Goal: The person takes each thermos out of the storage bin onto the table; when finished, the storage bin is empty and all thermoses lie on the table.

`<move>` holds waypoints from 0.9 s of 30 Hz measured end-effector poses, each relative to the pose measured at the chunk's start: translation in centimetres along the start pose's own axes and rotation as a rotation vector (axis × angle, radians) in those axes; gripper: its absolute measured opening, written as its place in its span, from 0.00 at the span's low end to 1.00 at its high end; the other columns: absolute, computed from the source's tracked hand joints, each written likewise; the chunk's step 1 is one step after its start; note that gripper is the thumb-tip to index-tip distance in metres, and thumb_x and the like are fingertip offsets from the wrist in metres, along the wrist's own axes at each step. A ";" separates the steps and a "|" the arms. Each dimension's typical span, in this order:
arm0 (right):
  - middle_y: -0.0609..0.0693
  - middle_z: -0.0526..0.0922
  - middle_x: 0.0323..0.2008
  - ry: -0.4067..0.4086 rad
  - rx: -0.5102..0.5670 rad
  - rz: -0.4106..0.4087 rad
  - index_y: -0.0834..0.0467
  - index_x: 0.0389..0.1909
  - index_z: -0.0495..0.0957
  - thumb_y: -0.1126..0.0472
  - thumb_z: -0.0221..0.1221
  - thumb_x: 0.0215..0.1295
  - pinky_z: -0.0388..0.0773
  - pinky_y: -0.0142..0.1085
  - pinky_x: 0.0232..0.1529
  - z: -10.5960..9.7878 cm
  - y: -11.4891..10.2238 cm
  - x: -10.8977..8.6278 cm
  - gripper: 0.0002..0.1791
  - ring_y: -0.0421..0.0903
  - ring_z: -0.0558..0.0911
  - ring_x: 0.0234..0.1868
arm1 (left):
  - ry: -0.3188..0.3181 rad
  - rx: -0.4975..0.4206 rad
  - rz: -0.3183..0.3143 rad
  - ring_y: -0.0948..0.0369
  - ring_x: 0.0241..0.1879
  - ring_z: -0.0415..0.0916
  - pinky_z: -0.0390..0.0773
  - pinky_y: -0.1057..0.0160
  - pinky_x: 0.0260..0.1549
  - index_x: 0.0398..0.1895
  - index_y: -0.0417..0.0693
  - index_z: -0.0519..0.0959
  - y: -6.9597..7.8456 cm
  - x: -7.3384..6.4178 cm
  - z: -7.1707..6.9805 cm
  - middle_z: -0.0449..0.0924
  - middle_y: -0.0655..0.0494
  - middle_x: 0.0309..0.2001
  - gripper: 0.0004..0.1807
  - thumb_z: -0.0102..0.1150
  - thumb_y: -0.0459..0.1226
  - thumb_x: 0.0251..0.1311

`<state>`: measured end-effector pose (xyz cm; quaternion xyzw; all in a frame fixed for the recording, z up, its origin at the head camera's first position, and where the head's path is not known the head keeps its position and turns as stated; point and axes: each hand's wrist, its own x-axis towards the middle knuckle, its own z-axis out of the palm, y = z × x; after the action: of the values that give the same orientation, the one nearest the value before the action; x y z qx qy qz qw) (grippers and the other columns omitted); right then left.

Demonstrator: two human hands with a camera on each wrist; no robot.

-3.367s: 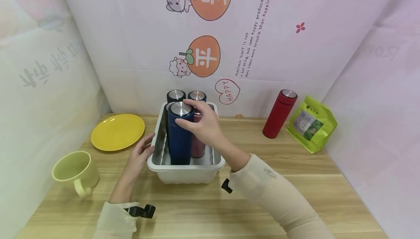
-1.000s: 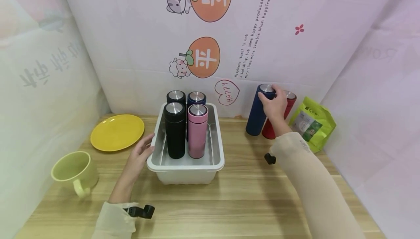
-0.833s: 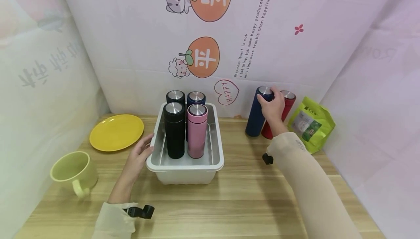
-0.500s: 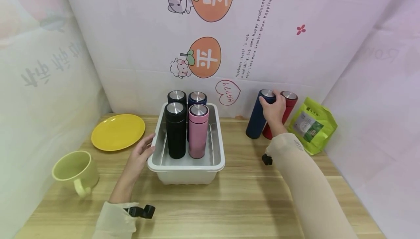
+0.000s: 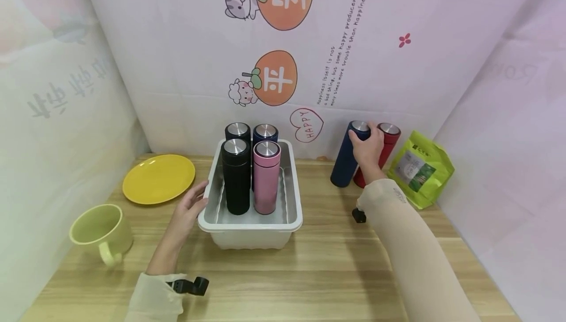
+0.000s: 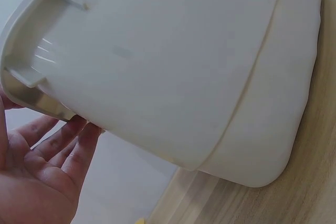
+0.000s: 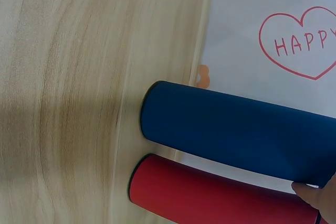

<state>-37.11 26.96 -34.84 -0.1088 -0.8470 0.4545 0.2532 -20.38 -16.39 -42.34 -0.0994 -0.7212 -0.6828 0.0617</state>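
Note:
My right hand (image 5: 369, 146) grips the blue thermos flask (image 5: 345, 160) near its steel-topped lid, thumb on one side and fingers on the other. The flask stands at the back of the table beside a red thermos flask (image 5: 389, 145); the right wrist view shows both bases on the wood. My left hand (image 5: 187, 209) rests against the left side of the white plastic bin (image 5: 249, 236), its fingertips (image 6: 90, 129) touching just under the rim. Inside the bin stand two black flasks, the front one (image 5: 237, 184) taller in view, a pink flask (image 5: 266, 184) and a partly hidden dark blue flask (image 5: 266, 132).
A bright green pouch (image 5: 422, 169) stands right of the red flask. At the left are a yellow plate (image 5: 159, 179) and a pale green mug (image 5: 101, 228). Printed cloth walls (image 5: 190, 66) close off the back and both sides of the wooden table (image 5: 265, 282).
My right hand has carried the blue flask out of the bin, rightward, and lowered it onto the table beside the red one. My left hand has stayed at the bin.

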 end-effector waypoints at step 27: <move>0.57 0.62 0.68 -0.034 -0.006 -0.243 0.58 0.69 0.65 0.55 0.62 0.66 0.57 0.42 0.68 -0.1 -5.8 -1.5 0.33 0.50 0.60 0.69 | -0.006 0.003 -0.001 0.44 0.66 0.56 0.64 0.77 0.53 0.71 0.31 0.57 0.0 0.0 0.0 0.55 0.35 0.71 0.26 0.43 0.29 0.72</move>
<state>-35.48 23.13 -30.52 0.0015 -0.8594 0.4200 0.2916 -20.37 -16.34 -42.37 -0.1012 -0.7224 -0.6814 0.0594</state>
